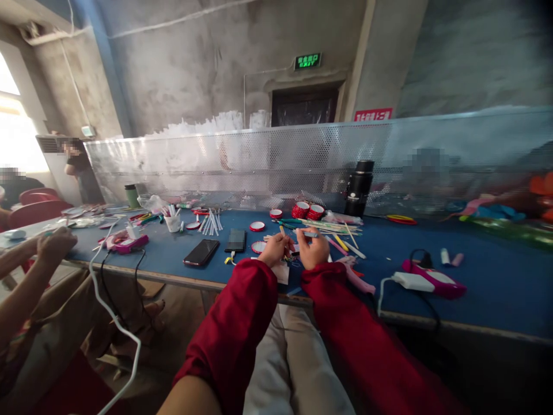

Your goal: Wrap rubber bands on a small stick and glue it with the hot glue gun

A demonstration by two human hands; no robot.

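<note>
A pale blue stick (310,234) sits in the right hand (314,249), above the table's near edge, its fingers curled narrow around it. The left hand (276,249) is just beside, fingers bunched close; whether they grip the yellow stick (282,230) behind them cannot be told. White paper (282,274) lies beneath, partly hidden by the hands.

Writing shows far off: a green sign (307,61) reads "EXIT" under Chinese characters. A red sign (373,114) is cut off by the mesh screen (242,167), its characters illegible. The mark on the black flask (359,187) is too small to read.

Left of the hands lie two phones, the nearer one (201,252) dark, the farther one (235,240) cabled. Beyond are red lids (257,226), white sticks (211,222) and a cup (173,223). A pink glue gun (356,275) crowds the right forearm; farther right is a purple power strip (449,283). At far left, a co-worker's hand (56,245) is raised.
</note>
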